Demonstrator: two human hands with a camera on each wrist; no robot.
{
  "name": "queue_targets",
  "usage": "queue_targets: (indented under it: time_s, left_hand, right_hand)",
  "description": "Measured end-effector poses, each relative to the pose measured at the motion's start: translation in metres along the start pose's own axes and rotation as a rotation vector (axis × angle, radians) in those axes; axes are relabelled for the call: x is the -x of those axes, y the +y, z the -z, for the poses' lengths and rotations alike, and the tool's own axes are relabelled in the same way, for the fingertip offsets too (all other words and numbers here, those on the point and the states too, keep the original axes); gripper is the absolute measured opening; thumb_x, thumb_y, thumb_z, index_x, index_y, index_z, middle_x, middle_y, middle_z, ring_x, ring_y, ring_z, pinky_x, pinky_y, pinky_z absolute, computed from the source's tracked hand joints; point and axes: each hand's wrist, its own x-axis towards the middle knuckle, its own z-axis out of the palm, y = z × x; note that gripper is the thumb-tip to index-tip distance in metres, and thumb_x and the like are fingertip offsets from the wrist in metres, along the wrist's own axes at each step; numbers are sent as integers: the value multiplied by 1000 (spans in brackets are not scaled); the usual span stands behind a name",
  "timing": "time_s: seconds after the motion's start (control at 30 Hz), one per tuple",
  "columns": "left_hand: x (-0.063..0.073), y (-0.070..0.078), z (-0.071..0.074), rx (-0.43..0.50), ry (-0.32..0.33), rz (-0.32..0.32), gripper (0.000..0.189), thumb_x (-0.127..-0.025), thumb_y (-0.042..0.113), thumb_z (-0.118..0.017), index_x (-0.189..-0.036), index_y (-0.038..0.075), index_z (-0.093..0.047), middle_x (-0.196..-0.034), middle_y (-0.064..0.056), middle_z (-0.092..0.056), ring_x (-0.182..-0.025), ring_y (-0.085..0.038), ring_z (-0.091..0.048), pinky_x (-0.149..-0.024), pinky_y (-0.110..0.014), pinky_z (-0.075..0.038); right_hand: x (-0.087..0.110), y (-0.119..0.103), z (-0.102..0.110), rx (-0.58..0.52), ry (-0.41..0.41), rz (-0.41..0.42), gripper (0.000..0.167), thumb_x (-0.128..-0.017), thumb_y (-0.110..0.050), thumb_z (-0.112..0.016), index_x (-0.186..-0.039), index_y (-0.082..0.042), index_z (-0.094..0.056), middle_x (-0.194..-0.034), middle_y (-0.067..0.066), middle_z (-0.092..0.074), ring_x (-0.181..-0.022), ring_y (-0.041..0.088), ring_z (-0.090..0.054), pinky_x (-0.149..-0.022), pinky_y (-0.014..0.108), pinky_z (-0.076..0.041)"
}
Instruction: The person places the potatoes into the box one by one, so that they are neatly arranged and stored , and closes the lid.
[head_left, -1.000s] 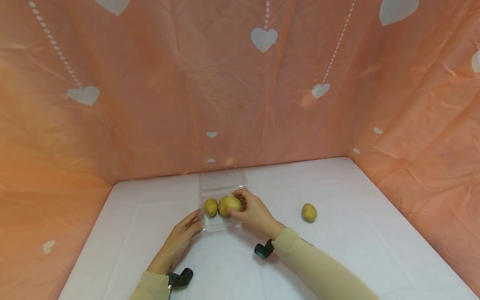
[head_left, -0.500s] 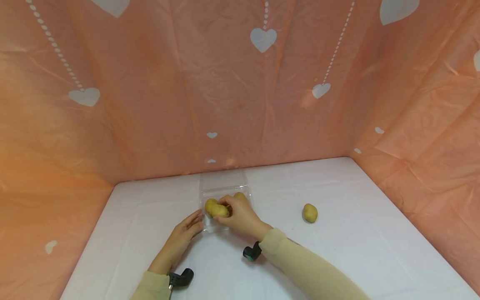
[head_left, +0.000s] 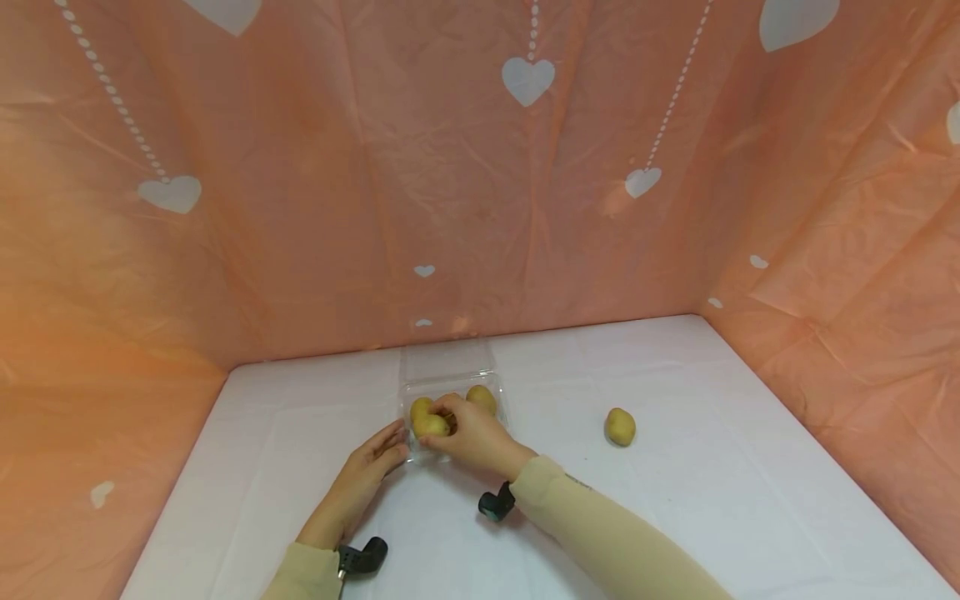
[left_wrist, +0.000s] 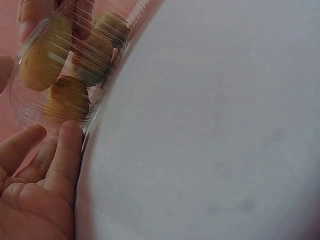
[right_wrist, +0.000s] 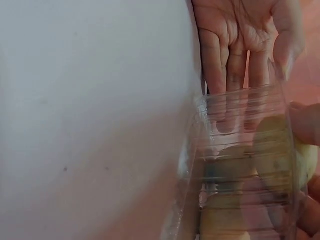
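Note:
My right hand (head_left: pixel 476 433) grips a potato (head_left: pixel 431 426) between thumb and fingers, low inside the front left part of a clear plastic clamshell box (head_left: pixel 502 407). Behind that potato sits another potato (head_left: pixel 420 406), partly covered by it. A further potato (head_left: pixel 481 397) lies in the box's back right corner. Seen through the ribbed plastic in the left wrist view, a potato (left_wrist: pixel 67 97) rests on the box floor below the held one. My left hand (head_left: pixel 358 475) touches the box's left side with extended fingers. Its open palm (right_wrist: pixel 240 27) shows in the right wrist view.
The box's lid (head_left: pixel 447 360) is folded back toward the rear edge of the white table (head_left: pixel 720 500). One loose potato (head_left: pixel 620 427) lies to the right. Orange curtain walls (head_left: pixel 480 183) with white hearts rise behind and at the sides.
My right hand has carried the potato left and down, from the box's right half to its front left. The back right potato has come into view. My left hand stays in place.

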Motion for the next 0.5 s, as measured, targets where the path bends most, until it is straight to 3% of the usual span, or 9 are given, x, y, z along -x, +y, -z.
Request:
queue_targets:
  time_s: [0.17,0.5]
  left_hand:
    - [1,1,0,-8,0,-4,58,-95,24,-61,-147,7,-40,-146,-18,-43,-135,-27,-38,-111,-45,-31]
    - [3,1,0,-8,4,-12,61,-94,28,-63,-147,8,-41,-145,-18,-44,-134,-27,-38,-111,-45,-31]
  right_hand:
    - [-2,-1,-1,16,-11,3,47,-82,-35,-78,-119,-9,-63,-110,-3,-64,-93,6,-58,-83,22,-49]
    - [-7,-2,0,27,-70,0,44,-80,-37,-79,-113,-11,-65,-101,-8,-61,-89,6,-57,-81,22,-49]
